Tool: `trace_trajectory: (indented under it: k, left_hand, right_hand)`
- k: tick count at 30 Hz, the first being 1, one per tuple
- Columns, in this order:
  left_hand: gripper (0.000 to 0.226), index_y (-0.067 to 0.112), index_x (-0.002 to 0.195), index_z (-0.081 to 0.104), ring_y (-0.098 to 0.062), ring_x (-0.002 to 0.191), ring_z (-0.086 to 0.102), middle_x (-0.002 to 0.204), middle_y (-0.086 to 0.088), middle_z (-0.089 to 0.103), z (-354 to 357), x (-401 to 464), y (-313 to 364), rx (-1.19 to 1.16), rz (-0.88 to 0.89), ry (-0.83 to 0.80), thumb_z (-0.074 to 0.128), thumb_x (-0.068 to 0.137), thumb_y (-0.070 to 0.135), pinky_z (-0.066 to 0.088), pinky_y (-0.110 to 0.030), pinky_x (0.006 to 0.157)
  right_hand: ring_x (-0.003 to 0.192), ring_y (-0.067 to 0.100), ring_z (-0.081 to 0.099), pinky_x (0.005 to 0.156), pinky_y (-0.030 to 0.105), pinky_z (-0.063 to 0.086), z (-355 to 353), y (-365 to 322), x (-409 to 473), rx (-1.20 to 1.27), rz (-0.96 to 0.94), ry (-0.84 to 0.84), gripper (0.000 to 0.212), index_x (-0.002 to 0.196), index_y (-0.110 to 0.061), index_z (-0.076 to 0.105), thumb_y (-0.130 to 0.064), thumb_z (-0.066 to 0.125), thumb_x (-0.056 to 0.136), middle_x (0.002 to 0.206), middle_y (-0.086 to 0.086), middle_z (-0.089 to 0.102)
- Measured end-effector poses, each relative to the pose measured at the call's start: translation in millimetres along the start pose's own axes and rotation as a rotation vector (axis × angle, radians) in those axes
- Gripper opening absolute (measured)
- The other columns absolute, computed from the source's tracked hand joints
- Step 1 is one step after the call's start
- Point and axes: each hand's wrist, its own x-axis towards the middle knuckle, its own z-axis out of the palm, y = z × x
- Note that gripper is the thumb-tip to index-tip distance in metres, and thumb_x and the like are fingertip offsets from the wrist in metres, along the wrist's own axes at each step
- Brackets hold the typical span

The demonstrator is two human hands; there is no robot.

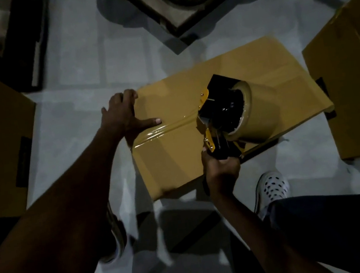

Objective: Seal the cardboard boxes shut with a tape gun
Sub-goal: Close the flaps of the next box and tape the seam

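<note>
Our right hand grips the tape gun mid-box on the floor, our open left hand presses the tape's start, and the seam runs on toward the box's right edge.

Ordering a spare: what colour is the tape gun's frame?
Yellow and black tape gun, in the head view.

We see a dim, underexposed scene; the arms and corners sink into near black. Soft light falls on the pale floor and box, with glare streaking the tape. Edges bend from the wide lens, and everything looks slightly blurred.
</note>
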Motion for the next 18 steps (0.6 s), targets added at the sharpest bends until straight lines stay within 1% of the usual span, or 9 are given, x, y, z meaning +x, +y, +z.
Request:
trace_trajectory:
  k: [2, 3, 5, 8, 10, 12, 14, 16, 18]
  left_hand:
    - [0.107, 0.024, 0.133, 0.036, -0.032, 0.132, 0.037, 0.139, -0.011, 0.042, 3.3, -9.1, -7.2, -0.039, -0.018, 0.056, 0.07, 0.051, 0.084, 0.032, -0.062, 0.106]
    - [0.107, 0.023, 0.133, 0.036, -0.033, 0.131, 0.037, 0.138, -0.012, 0.042, 3.4, -13.7, -10.9, -0.051, -0.049, 0.076, 0.069, 0.052, 0.084, 0.033, -0.061, 0.105]
    - [0.107, 0.024, 0.134, 0.035, -0.037, 0.128, 0.04, 0.134, -0.017, 0.043, 0.5, -24.2, -17.6, -0.038, -0.131, 0.109, 0.067, 0.053, 0.086, 0.035, -0.06, 0.104]
    - [0.112, 0.028, 0.136, 0.032, -0.043, 0.12, 0.043, 0.125, -0.024, 0.045, -2.2, -44.4, -25.7, 0.002, -0.209, 0.151, 0.058, 0.05, 0.094, 0.039, -0.057, 0.1]
    - [0.115, 0.032, 0.144, 0.03, -0.043, 0.121, 0.039, 0.124, -0.027, 0.044, 0.7, -59.6, -27.7, -0.026, -0.232, 0.13, 0.056, 0.051, 0.094, 0.039, -0.054, 0.098]
    - [0.122, 0.035, 0.151, 0.024, -0.043, 0.124, 0.034, 0.126, -0.028, 0.04, 6.0, -73.6, -25.2, -0.02, -0.245, 0.099, 0.055, 0.05, 0.096, 0.039, -0.054, 0.098]
    - [0.125, 0.037, 0.154, 0.019, -0.042, 0.124, 0.031, 0.127, -0.027, 0.038, 12.2, -84.8, -19.8, 0.014, -0.251, 0.082, 0.049, 0.049, 0.099, 0.039, -0.053, 0.097]
    - [0.124, 0.039, 0.154, 0.017, -0.04, 0.124, 0.031, 0.128, -0.023, 0.037, 19.8, -93.8, -10.6, 0.013, -0.269, 0.073, 0.049, 0.051, 0.099, 0.043, -0.052, 0.092]
    - [0.119, 0.04, 0.153, 0.017, -0.039, 0.122, 0.033, 0.127, -0.021, 0.038, 28.2, -103.8, 7.4, 0.031, -0.286, 0.088, 0.047, 0.055, 0.098, 0.046, -0.049, 0.086]
  right_hand:
    - [0.106, 0.007, 0.054, 0.092, 0.023, 0.04, 6.4, -8.9, 9.8, -0.02, 0.043, -0.016, 0.047, 0.123, -0.01, 0.059, -0.009, 0.077, 0.079, 0.109, -0.01, 0.059]
    - [0.104, 0.008, 0.055, 0.092, 0.025, 0.042, 8.5, -13.0, 16.0, -0.007, 0.058, -0.048, 0.047, 0.123, -0.011, 0.06, -0.007, 0.076, 0.079, 0.107, -0.01, 0.06]
    - [0.095, 0.008, 0.059, 0.084, 0.021, 0.045, 12.4, -25.1, 29.6, -0.008, 0.063, -0.133, 0.039, 0.117, -0.01, 0.063, -0.006, 0.075, 0.08, 0.1, -0.009, 0.063]
    - [0.079, 0.007, 0.062, 0.069, 0.017, 0.043, 22.4, -46.9, 54.9, -0.111, 0.016, -0.247, 0.026, 0.106, -0.013, 0.067, -0.01, 0.073, 0.081, 0.083, -0.011, 0.064]
    - [0.072, 0.003, 0.058, 0.066, 0.017, 0.041, 28.3, -57.0, 72.1, -0.182, -0.028, -0.292, 0.024, 0.102, -0.014, 0.066, -0.01, 0.072, 0.08, 0.077, -0.011, 0.063]
    - [0.072, 0.007, 0.059, 0.068, 0.022, 0.041, 31.5, -62.6, 88.0, -0.27, -0.07, -0.32, 0.02, 0.097, -0.013, 0.065, -0.011, 0.072, 0.078, 0.075, -0.008, 0.063]
    - [0.076, 0.013, 0.06, 0.068, 0.025, 0.043, 33.8, -67.0, 102.8, -0.387, -0.126, -0.35, 0.021, 0.098, -0.013, 0.066, -0.016, 0.072, 0.078, 0.079, -0.004, 0.065]
    - [0.076, 0.015, 0.058, 0.069, 0.027, 0.046, 33.8, -73.0, 117.4, -0.48, -0.179, -0.377, 0.023, 0.099, -0.014, 0.066, -0.022, 0.073, 0.078, 0.084, -0.001, 0.066]
    - [0.076, 0.017, 0.058, 0.068, 0.027, 0.044, 30.2, -80.3, 131.0, -0.568, -0.218, -0.379, 0.025, 0.099, -0.013, 0.066, -0.025, 0.073, 0.078, 0.088, 0.002, 0.066]
